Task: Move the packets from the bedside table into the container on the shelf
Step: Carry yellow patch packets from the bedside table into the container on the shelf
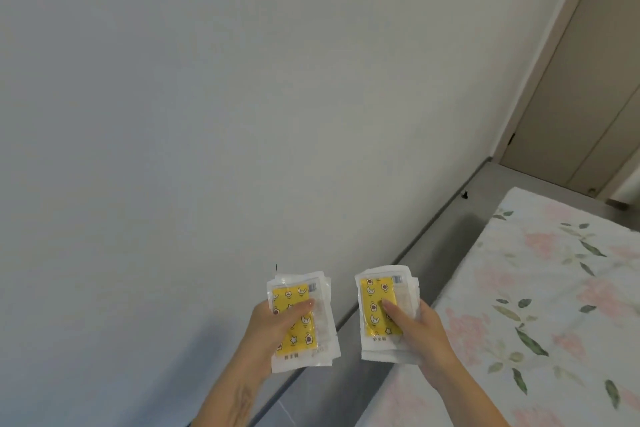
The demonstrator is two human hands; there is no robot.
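Observation:
My left hand (273, 326) grips a small stack of clear packets (301, 340) with yellow patterned inserts, thumb pressed across the top one. My right hand (415, 326) grips a second stack of the same packets (375, 305), thumb on its front. Both stacks are held upright in front of me, side by side and apart, before a plain wall. Neither the bedside table, the shelf nor the container is in view.
A bare pale wall (242, 97) fills most of the view. A bed with a floral sheet (540, 305) lies at the lower right, with a grey floor strip (433, 243) between it and the wall. A beige door (581, 97) stands at the far right.

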